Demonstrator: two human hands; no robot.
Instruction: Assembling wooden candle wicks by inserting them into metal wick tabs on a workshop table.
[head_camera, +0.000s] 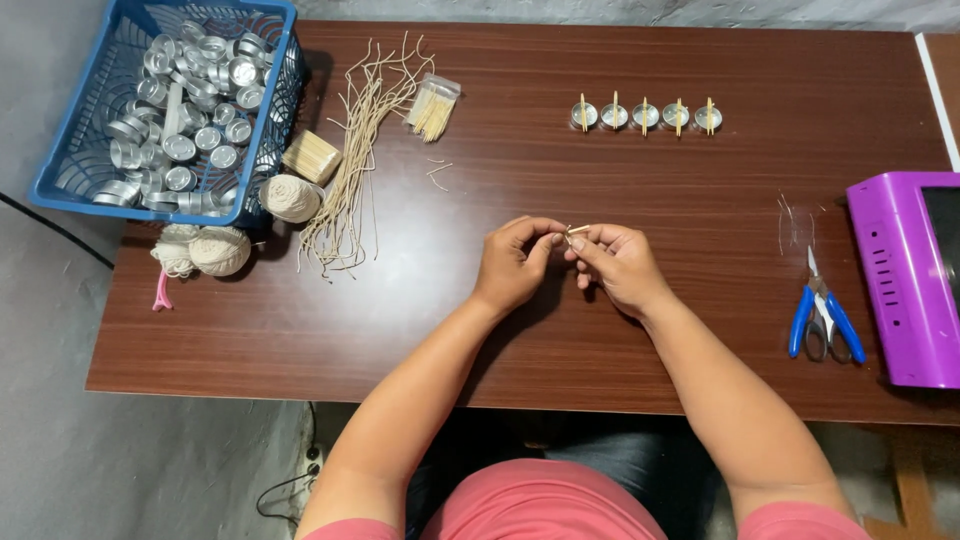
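My left hand (515, 262) and my right hand (617, 263) meet over the middle of the brown table (560, 330). Their fingertips pinch a small pale stick piece (575, 231) between them. What else sits under the fingers is hidden. At the far side of the table stands a row of several small metal cups (645, 116), each with a thin stick laid across its rim.
A blue basket (80, 170) full of metal cups sits at the far left. Beside it lie cut wick strings (355, 150), a bag of sticks (432, 105), a stick bundle (311, 156) and string balls (220, 250). Blue-handled scissors (823, 318) and a purple box (905, 280) are at the right.
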